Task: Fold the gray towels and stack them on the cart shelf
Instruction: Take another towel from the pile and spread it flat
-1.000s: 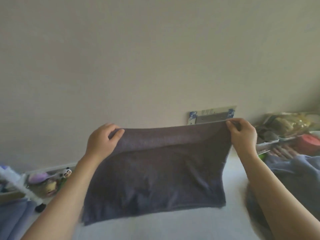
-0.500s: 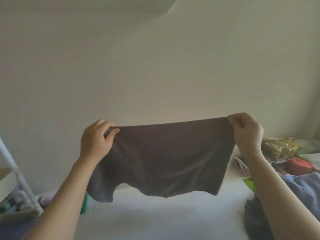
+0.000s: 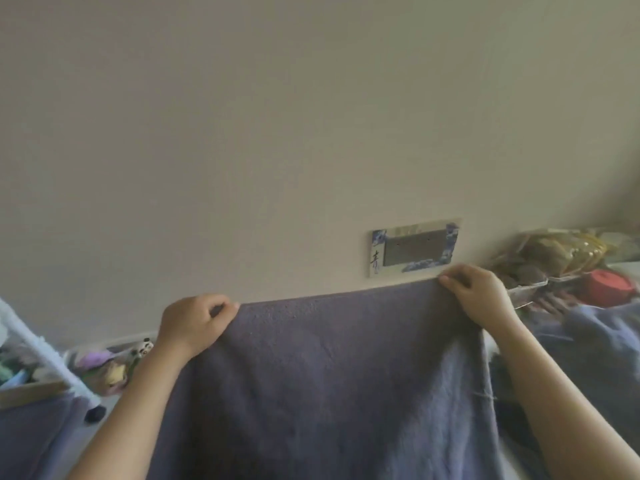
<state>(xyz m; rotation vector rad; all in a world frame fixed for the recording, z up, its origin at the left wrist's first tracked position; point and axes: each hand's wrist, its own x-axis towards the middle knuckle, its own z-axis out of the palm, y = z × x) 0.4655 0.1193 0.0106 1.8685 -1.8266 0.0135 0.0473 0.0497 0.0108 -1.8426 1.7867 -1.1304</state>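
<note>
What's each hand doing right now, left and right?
Left hand: closed, pinching the top left corner of the gray towel.
Right hand: closed, pinching the towel's top right corner.

Floor, lower left of frame: small toys (image 3: 104, 370), a panda figure (image 3: 145, 347).
Lower left corner: gray cloth (image 3: 31, 441).
Right edge: gray cloth pile (image 3: 588, 344), red round thing (image 3: 609, 289).

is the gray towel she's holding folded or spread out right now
Spread out. The gray towel hangs as one flat sheet, its top edge stretched between the left hand and right hand, each pinching a corner.
</note>
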